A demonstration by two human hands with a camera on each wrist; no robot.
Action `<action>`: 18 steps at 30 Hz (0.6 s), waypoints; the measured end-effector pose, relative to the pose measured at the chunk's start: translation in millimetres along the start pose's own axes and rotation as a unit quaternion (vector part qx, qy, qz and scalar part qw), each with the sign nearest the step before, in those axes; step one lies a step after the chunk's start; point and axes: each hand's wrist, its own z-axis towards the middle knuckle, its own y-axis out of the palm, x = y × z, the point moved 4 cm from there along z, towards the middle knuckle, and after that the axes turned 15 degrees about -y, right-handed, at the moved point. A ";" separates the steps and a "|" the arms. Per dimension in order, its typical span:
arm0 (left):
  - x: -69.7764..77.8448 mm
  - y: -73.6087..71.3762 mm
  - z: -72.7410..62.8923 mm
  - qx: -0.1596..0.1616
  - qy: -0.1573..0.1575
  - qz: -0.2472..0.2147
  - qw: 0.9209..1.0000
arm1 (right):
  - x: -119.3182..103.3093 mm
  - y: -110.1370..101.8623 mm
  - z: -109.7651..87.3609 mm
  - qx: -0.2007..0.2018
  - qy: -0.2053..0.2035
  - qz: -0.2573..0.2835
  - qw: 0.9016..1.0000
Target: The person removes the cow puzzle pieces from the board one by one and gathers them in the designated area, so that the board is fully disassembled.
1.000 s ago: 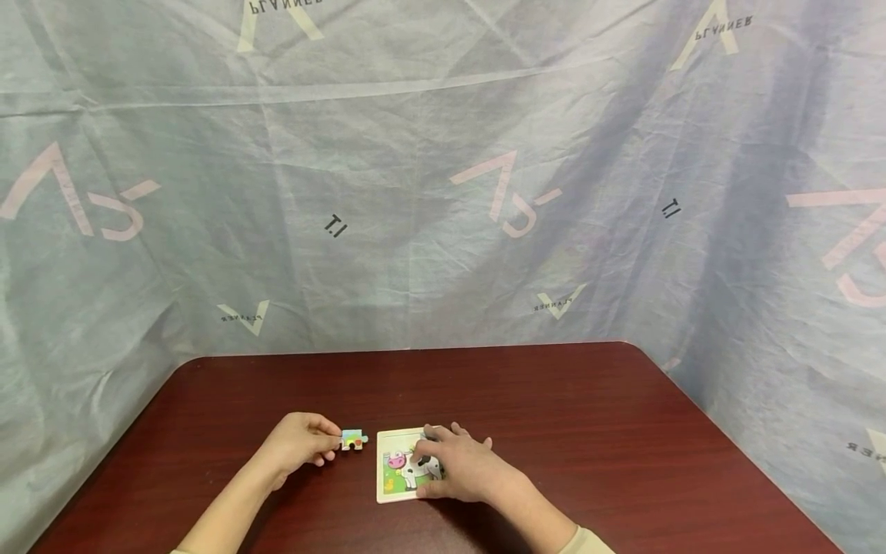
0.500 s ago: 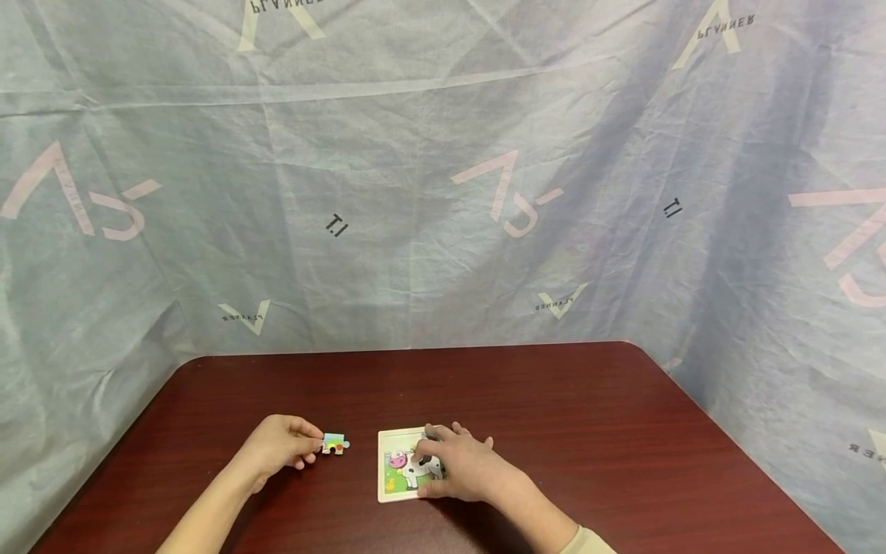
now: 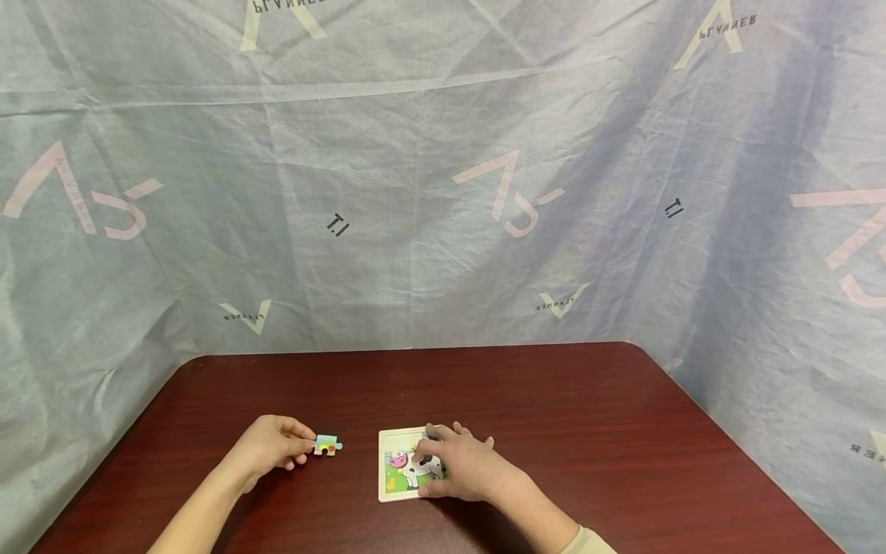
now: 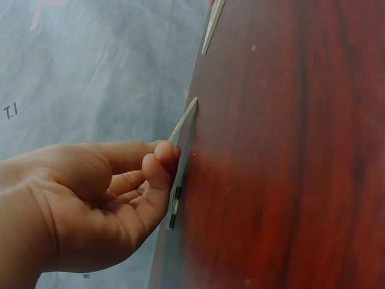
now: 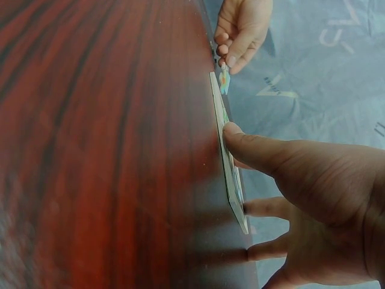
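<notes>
My left hand [image 3: 271,444] pinches a jigsaw puzzle piece [image 3: 327,445] between thumb and fingers, left of the puzzle board. The piece is light blue on top with coloured patches below, and a knob sticks out to the right. In the left wrist view the piece [image 4: 184,119] appears edge-on, tilted. A pale-rimmed puzzle board [image 3: 382,469] with a cow picture [image 3: 425,469] lies flat on the table. Spread over its right side, my right hand [image 3: 467,464] rests on it with thumb and fingertips and hides that part. A pale strip shows bare along the board's upper left.
The dark red wooden table [image 3: 588,431] has rounded far corners. Behind it and along both sides hangs a grey cloth [image 3: 401,269] printed with letters and logos. A small dark object [image 4: 174,208] sits beyond the left fingers in the left wrist view; its kind is unclear.
My left hand has drawn back to the left, carrying the puzzle piece away from the board. My right hand and the board have stayed where they were.
</notes>
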 end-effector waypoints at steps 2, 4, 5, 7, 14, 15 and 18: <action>0.4 -0.5 -0.4 0.001 0.003 0.001 1.000 | 0.1 0.1 0.1 0.000 0.000 -0.001 1.000; 0.5 -0.9 -0.8 0.002 0.003 -0.001 1.000 | 0.2 0.2 0.3 0.000 0.000 0.000 1.000; 0.3 -1.1 -0.8 0.003 0.002 -0.002 1.000 | 0.2 0.2 0.4 0.000 0.000 0.000 1.000; 0.2 -1.7 -0.8 0.004 0.003 -0.003 1.000 | 0.3 0.3 0.6 -0.002 0.000 0.001 1.000; -0.7 -2.7 0.0 0.023 -0.001 0.000 1.000 | 0.4 -0.3 0.4 -0.005 -0.001 0.006 1.000; -0.4 -2.7 0.0 0.024 0.002 0.002 1.000 | 0.2 -0.4 0.2 -0.005 -0.001 0.007 1.000; 0.7 -2.2 -0.4 0.024 0.004 0.003 1.000 | -0.3 -0.6 -0.7 -0.001 -0.004 0.008 1.000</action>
